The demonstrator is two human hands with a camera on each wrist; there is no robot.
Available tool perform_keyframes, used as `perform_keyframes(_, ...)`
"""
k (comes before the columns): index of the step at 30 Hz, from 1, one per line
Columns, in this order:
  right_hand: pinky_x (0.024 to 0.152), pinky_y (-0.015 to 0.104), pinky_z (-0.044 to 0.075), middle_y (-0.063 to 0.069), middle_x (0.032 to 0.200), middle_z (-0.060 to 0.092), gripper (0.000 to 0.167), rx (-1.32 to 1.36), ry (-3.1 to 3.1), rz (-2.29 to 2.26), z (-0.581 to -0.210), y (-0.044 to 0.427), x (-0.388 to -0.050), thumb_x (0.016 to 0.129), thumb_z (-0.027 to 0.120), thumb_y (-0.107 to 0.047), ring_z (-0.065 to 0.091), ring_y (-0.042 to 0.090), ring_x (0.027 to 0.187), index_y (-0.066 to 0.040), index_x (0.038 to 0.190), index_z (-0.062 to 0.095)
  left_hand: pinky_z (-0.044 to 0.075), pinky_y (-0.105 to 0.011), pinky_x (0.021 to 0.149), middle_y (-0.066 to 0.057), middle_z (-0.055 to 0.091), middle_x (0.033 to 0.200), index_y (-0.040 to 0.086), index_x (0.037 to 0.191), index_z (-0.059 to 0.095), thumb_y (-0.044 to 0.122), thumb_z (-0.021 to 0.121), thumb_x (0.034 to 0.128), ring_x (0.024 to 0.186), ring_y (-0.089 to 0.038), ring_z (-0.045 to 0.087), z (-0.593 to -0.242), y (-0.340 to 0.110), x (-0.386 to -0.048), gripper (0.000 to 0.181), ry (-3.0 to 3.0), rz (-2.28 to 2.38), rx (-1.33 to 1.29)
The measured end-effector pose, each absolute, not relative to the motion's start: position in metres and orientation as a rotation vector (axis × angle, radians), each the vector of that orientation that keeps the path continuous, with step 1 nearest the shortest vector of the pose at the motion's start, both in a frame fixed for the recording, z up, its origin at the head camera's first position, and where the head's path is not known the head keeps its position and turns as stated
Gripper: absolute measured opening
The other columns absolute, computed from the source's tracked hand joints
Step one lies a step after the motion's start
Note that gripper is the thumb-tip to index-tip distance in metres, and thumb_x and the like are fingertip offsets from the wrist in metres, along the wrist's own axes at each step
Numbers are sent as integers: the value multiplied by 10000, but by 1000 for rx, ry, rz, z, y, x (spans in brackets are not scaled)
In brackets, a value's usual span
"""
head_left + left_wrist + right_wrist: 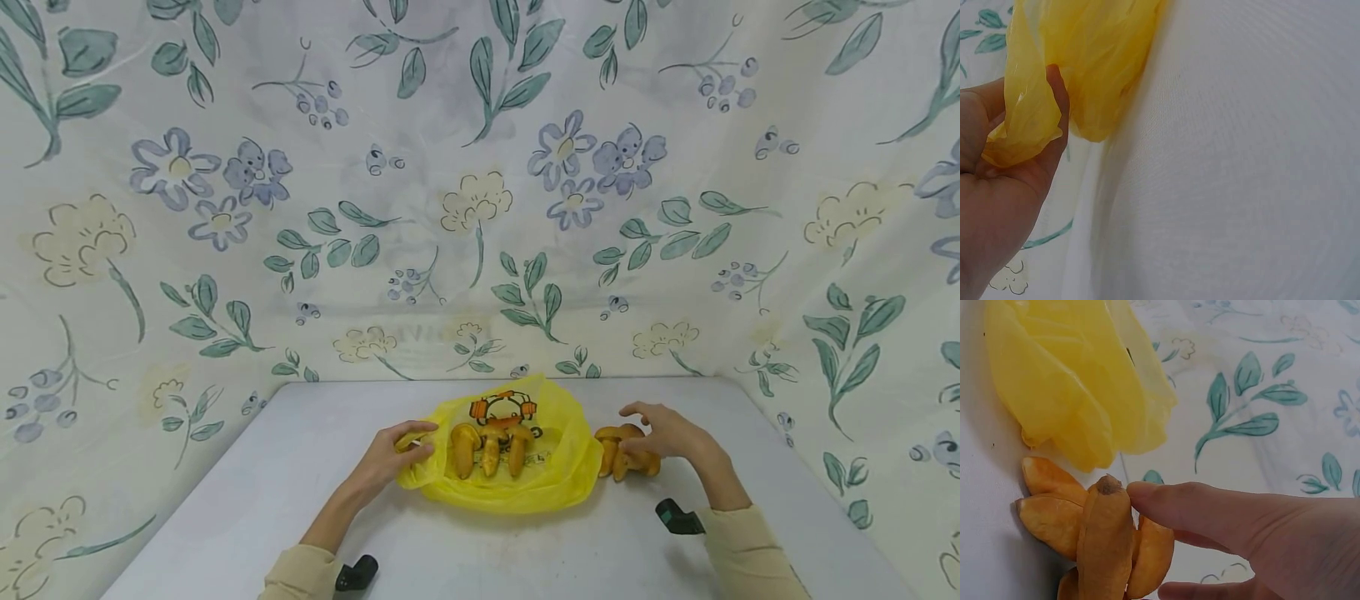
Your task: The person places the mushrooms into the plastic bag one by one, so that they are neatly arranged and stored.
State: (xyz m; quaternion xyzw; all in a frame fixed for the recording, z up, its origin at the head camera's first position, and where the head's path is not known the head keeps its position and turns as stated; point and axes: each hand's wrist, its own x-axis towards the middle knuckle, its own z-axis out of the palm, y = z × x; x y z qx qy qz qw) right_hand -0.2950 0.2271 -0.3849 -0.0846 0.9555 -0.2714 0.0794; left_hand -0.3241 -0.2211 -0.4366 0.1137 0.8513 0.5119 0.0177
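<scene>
A yellow plastic bag (558, 492) with an orange and black print lies spread on the table. Three brown-orange mushrooms (491, 454) are side by side within its outline; I cannot tell whether they are on it or inside. My left hand (390, 454) holds the bag's left edge, and the thin plastic (1025, 125) passes between thumb and fingers. Right of the bag lies a small pile of mushrooms (606, 454). My right hand (667, 429) is over this pile, fingers spread, its thumb at a mushroom (1105, 544) whose stem end faces up.
The white table (495, 558) meets a floral cloth (450, 275) hanging behind it and at both sides. Black devices (678, 517) are on both wrists, below beige sleeves (750, 550).
</scene>
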Motion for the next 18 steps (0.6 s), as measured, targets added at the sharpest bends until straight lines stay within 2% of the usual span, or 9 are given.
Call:
perform_keyframes(5,740,401,582,311,1280,547,609,-218,2838,-829,-385,229,-293,861,750,-308,598,328,1019,-31,1351,516,336,-540,1153,-132,528,1444,136,1258,648,257,720,893,1400,-359,396,-437,-221,-324,391,2645,1587,342)
perform_keyframes(12,712,375,567,245,1189,604,574,-239,2816,-858,-386,230,-292,859,753,-313,598,237,861,-43,1320,544,340,-538,1151,-137,504,1468,145,1255,652,259,722,891,1412,-359,379,-436,-220,-323,388,2657,1576,317)
perform_keyframes(18,715,378,569,244,1192,617,536,-244,2821,-847,-387,231,-293,857,754,-312,611,236,868,-57,1293,574,342,-538,1149,-135,514,1458,140,1260,649,244,717,896,1409,-358,382,-435,-220,-321,385,2649,1585,334)
